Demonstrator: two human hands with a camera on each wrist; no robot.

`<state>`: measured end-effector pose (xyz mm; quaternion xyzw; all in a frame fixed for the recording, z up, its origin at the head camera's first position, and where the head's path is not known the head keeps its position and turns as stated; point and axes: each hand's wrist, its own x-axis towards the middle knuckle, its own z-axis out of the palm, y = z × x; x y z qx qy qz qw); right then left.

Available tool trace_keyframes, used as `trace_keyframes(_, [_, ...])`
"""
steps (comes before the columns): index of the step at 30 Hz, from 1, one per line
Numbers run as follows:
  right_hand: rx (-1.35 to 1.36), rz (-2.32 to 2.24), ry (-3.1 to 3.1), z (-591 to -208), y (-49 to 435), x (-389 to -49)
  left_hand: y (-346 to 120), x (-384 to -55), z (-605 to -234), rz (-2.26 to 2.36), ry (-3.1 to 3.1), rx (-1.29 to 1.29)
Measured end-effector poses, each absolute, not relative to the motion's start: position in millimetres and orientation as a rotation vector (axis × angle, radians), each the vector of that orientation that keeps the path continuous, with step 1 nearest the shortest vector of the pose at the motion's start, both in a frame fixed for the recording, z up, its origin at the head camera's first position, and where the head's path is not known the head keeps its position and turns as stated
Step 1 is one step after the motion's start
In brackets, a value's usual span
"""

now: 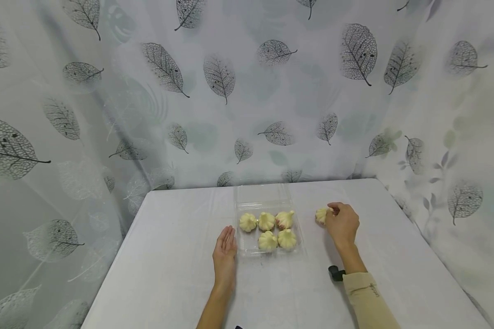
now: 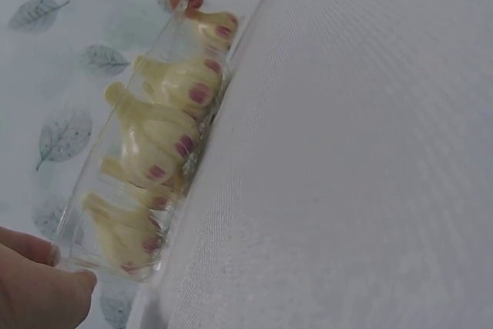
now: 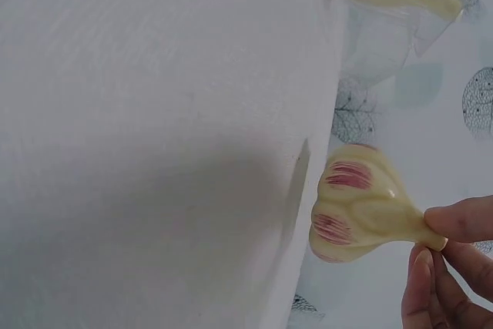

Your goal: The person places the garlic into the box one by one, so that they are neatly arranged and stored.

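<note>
A clear plastic clamshell box [image 1: 249, 251] lies on the table with its lid [image 1: 263, 194] folded back. Inside are several cream garlic bulbs [image 1: 266, 221] with purple patches, three along the back row and two in front. My left hand [image 1: 225, 253] stands along the box's left side, fingers straight, its fingertips right at the rim in the left wrist view. To the right of the box, my right hand [image 1: 342, 224] pinches another garlic bulb [image 3: 358, 209] by its stem between thumb and fingers. That bulb hangs base down, close over the tabletop.
A white cloth covers the table [image 1: 173, 274]. Behind it and on both sides hangs a pale curtain [image 1: 214, 137] printed with dark leaves. A small black device [image 1: 336, 273] sits at my right wrist, just ahead of a beige sleeve [image 1: 366, 292].
</note>
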<state>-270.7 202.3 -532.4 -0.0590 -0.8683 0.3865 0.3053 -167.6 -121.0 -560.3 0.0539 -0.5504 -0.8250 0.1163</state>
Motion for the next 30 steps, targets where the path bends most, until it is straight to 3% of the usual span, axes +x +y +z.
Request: trace_keyframes(30, [-0.084, 1.047, -2.232, -500.0, 183.2, -255.5, -121.3, -167.1, -559.8, -2.392, -1.646, 0.178])
